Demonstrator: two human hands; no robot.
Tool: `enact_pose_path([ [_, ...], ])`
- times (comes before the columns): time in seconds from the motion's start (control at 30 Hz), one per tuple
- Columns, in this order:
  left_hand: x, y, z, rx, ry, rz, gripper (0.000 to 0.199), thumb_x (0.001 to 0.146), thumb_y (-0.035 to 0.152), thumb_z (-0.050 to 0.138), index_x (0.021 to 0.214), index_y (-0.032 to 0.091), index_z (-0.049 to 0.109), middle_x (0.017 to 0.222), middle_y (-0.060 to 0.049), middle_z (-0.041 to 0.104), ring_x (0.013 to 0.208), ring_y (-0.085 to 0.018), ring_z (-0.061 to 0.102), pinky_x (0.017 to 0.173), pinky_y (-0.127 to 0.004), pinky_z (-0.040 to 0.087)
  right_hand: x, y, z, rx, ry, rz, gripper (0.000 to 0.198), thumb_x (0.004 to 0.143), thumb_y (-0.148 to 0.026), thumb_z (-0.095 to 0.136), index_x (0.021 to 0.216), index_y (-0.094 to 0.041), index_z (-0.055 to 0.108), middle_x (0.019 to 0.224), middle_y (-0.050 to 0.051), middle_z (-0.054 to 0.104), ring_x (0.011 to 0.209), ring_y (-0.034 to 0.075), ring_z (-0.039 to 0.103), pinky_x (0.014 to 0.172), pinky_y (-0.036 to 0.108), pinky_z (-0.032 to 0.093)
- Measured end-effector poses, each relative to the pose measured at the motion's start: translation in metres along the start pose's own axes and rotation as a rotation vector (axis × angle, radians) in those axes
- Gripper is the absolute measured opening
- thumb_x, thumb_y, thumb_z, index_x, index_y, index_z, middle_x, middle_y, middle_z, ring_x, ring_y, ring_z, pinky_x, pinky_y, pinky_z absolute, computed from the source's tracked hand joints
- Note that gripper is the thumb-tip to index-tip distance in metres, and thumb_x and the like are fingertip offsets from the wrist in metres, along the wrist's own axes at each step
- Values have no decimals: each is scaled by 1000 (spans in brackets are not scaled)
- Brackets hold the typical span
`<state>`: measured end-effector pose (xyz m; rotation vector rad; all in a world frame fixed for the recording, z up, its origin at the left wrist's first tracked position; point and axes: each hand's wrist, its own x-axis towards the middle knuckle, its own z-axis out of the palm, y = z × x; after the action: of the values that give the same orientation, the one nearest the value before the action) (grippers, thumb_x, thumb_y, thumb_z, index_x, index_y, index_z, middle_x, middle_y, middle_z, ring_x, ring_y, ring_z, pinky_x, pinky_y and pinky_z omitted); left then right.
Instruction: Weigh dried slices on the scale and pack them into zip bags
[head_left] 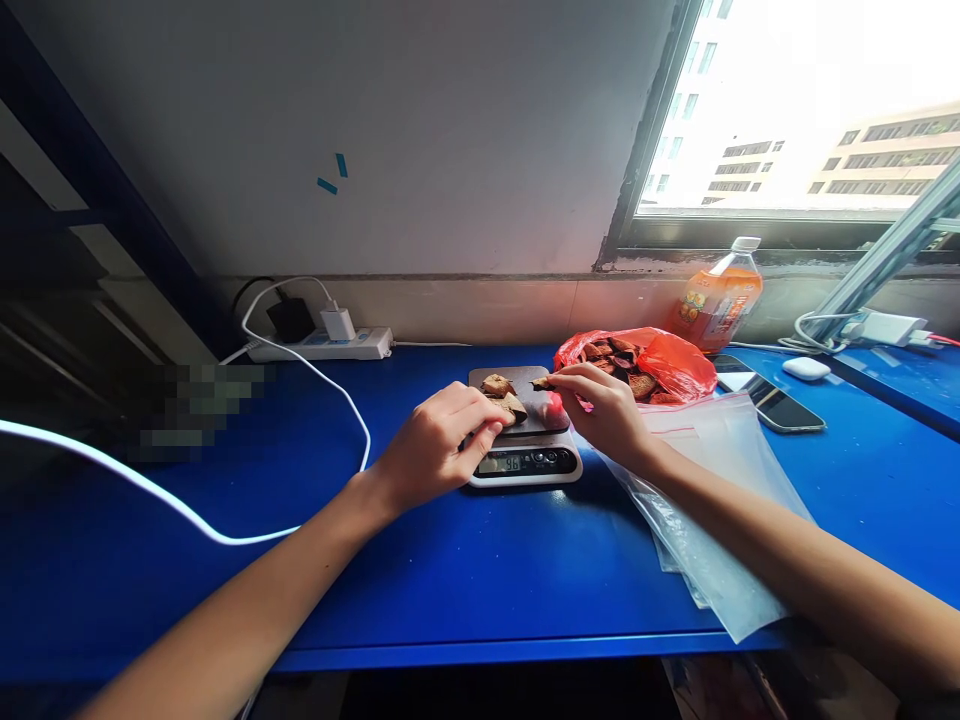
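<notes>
A small digital kitchen scale (525, 462) sits on the blue table, its display showing digits that look like 96. On its metal plate lie light-brown, curled dried pieces (497, 384) that look like peel. My left hand (442, 445) is closed at the plate's left side, thumb and fingers pinching one of these dried pieces (513, 405). Above the plate's right side, my right hand (600, 405) pinches a small dark dried piece (540, 384) between its fingertips. Behind that hand, a red plastic bag (679, 362) lies open, full of similar reddish-brown dried pieces (609, 352).
Clear zip bags (720, 500) lie under my right forearm. A phone (787, 405), a white earbud case (806, 369) and a drink bottle (724, 300) stand or lie at the right. A power strip (322, 344) and white cable (352, 400) are at the left.
</notes>
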<state>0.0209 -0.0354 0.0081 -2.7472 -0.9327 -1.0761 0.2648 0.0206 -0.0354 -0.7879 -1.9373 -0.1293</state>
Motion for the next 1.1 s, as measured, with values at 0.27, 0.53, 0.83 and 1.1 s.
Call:
enact_pose_path([
  [0.27, 0, 0, 0, -18, -12, -21, 21, 97, 19, 48, 101, 19, 69, 96, -5, 73, 88, -19, 62, 81, -34, 51, 0, 0, 0, 5, -1, 5, 30, 89, -9, 50, 98, -24, 74, 94, 5, 74, 84, 15, 69, 78, 29, 56],
  [0.53, -1, -6, 5, 39, -62, -113, 18, 93, 20, 56, 103, 22, 72, 102, -5, 67, 100, -22, 59, 92, -39, 50, -1, 0, 1, 20, 7, -7, 27, 88, -10, 49, 94, -21, 73, 90, 5, 75, 80, 16, 70, 76, 30, 57],
  [0.83, -1, -6, 6, 91, -34, -123, 17, 94, 20, 56, 100, 21, 72, 102, -6, 65, 99, -22, 58, 91, -39, 51, -2, -2, 1, -8, -22, 4, 23, 89, -13, 51, 92, -22, 72, 85, 5, 74, 77, 17, 68, 74, 31, 55],
  [1.1, -1, -8, 9, 101, -57, -149, 18, 93, 21, 56, 100, 21, 73, 104, -6, 65, 98, -23, 59, 91, -41, 52, 0, -3, 3, -106, -83, -13, 17, 89, -19, 56, 81, -23, 70, 77, 4, 73, 72, 18, 64, 70, 32, 52],
])
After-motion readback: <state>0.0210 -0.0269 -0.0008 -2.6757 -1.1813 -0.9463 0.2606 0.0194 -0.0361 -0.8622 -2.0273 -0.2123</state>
